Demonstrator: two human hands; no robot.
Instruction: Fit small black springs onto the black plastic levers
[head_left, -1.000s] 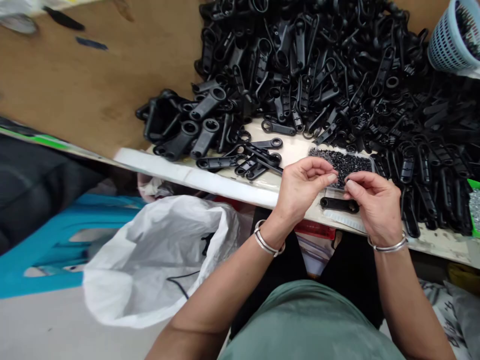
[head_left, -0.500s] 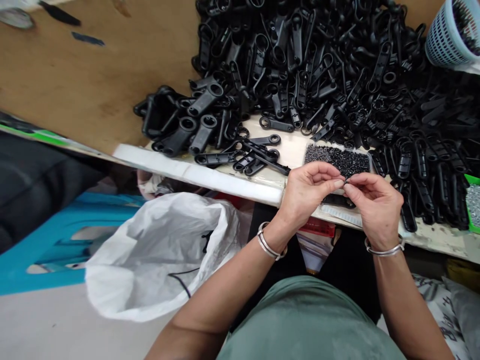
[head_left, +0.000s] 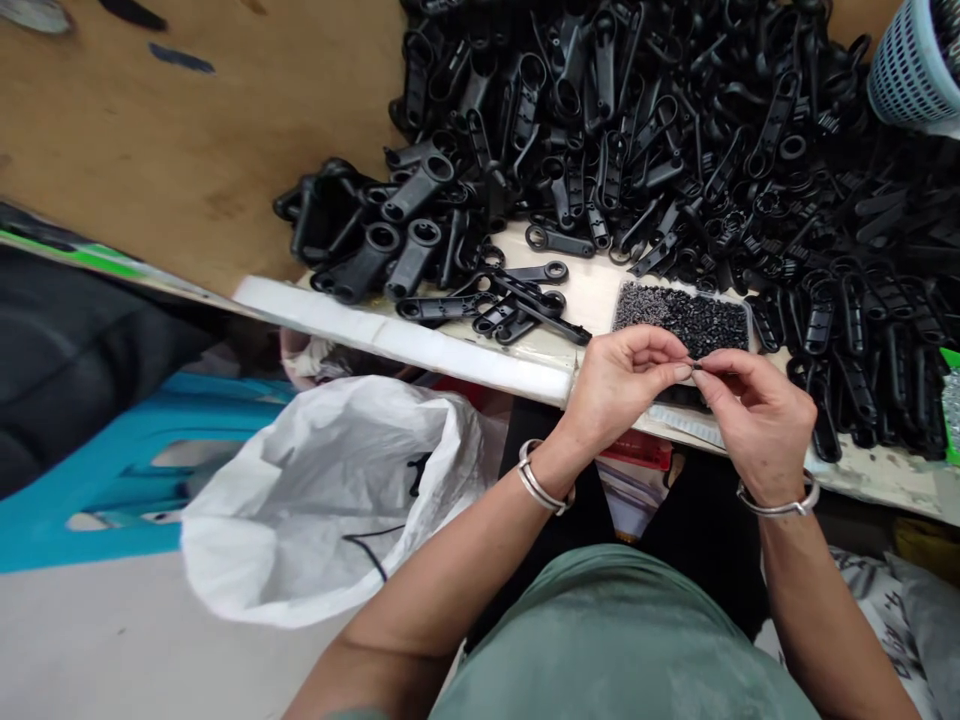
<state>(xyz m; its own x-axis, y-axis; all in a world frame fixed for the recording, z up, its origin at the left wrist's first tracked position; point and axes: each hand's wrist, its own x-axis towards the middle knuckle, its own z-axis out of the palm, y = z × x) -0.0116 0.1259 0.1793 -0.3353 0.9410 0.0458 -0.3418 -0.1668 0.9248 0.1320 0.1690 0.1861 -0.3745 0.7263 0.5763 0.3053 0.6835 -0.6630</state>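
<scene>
Fingertip to fingertip, my left hand (head_left: 624,382) and my right hand (head_left: 756,412) are both closed in a pinch over the table's front edge. Between them is a tiny dark part (head_left: 694,365), too small to name and mostly covered by the fingers. Just behind the hands sits a clear box (head_left: 748,315) filled with small black and grey pieces (head_left: 679,315). Below the fingertips, a black plastic part is partly hidden by the hands. Several black plastic arms with ring ends (head_left: 525,300) lie loose to the left of the box.
A large heap of black plastic arms (head_left: 600,120) covers the back of the table. At the back right stands a blue basket (head_left: 911,75). A white sack (head_left: 247,540) hangs open below the edge at left. A green tray (head_left: 952,400) with small metal pieces is at far right.
The view has shifted slightly, so the table's contents appear a little further right. Both hands remain pinched together at the same place over the box's front.
</scene>
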